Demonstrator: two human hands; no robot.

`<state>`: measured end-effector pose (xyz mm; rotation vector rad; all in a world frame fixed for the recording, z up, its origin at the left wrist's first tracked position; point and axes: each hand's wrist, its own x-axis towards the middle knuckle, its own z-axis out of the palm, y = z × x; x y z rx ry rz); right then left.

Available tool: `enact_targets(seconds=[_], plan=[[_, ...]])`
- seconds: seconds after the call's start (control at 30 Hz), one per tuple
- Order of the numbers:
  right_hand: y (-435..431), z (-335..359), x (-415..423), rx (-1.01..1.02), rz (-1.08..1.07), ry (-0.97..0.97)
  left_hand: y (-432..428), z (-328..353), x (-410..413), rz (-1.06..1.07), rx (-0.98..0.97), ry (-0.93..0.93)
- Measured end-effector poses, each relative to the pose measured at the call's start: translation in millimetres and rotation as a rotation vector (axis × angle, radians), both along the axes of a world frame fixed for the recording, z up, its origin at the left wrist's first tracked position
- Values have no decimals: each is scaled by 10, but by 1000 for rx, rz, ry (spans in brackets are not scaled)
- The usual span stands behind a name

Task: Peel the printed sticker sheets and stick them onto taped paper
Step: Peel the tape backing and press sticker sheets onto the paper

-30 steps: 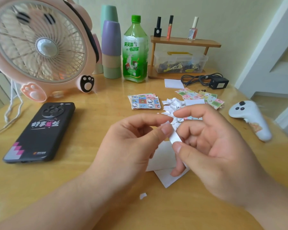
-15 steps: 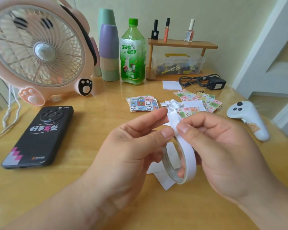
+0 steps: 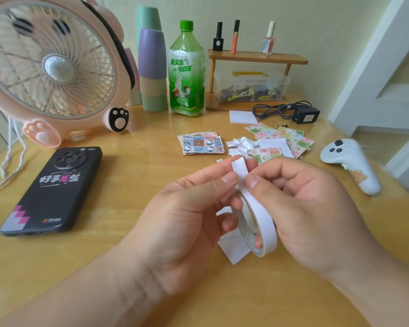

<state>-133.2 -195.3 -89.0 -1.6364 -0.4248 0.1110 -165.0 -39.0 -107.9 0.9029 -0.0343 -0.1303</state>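
Tape roll (image 3: 265, 223) held over the table.
Left hand (image 3: 187, 208) and right hand (image 3: 300, 208) pinch its free end, partly hiding white paper (image 3: 232, 250); sticker sheets (image 3: 202, 143) behind, phone (image 3: 54, 190) left.

A light wooden table (image 3: 137, 180) spreads beneath the fingers (image 3: 210, 170). Well beyond them rises a pale yellow-green wall (image 3: 316, 24), with a small two-tier wooden shelf (image 3: 257, 58) against it. To their right stands white panelled woodwork (image 3: 368, 67). The light is soft and even.

At twelve o'clock the green bottle (image 3: 187, 69) has a label reading 天天赢 above 电动车 in white characters, while at nine o'clock the black phone case (image 3: 52, 192) shows slanted lettering, apparently 好事发生.
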Motion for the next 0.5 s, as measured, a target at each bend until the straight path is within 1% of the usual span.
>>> enact_targets(seconds=[0.2,0.5], plan=[[-10,26,-4,-41,-25,-58,-6,3,-11,29,65,5],[-8,-26,-6,-25,30,-97,3,-3,-4,76,102,11]])
